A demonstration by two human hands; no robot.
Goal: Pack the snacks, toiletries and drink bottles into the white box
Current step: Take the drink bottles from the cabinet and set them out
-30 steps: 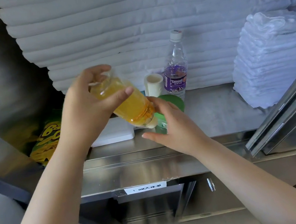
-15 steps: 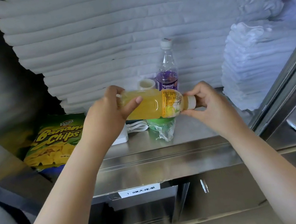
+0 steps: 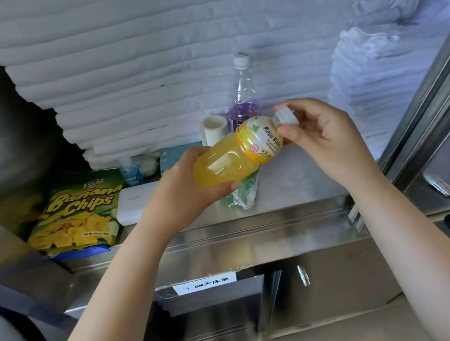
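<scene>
Since half a sec ago the juice bottle (image 3: 233, 156) has tipped from near level to cap-end up and to the right, and it now sits a bit further right above the shelf (image 3: 293, 186). Left hand (image 3: 191, 187) is wrapped round the bottle's lower body; right hand (image 3: 321, 138) pinches the white cap (image 3: 287, 115) w/ thumb and fingertips, so both are clamped on the one bottle, which is held in the air and not resting on the shelf. Step as I read it: drink bottle picked up, cap being checked or snugged before it goes in, tho I can't tell if the cap is actually turning. White box (image 3: 135, 202) I take to be the flat white thing on the shelf behind the left wrist, just right of the chips bag (image 3: 75, 213); can't tell if it's open, looks shut from this angle. Nothing visibly packed yet: chips, water bottle (image 3: 244, 91) at the back, small blue bottle (image 3: 130, 171) and green packet (image 3: 246, 193) under the juice are all out on the shelf. Next move needs right hand off the cap, then left hand swings the bottle down-left to the box; box looks low and flat, so bottle prob goes in lying down, and a lid may need opening first w/ the freed hand
</scene>
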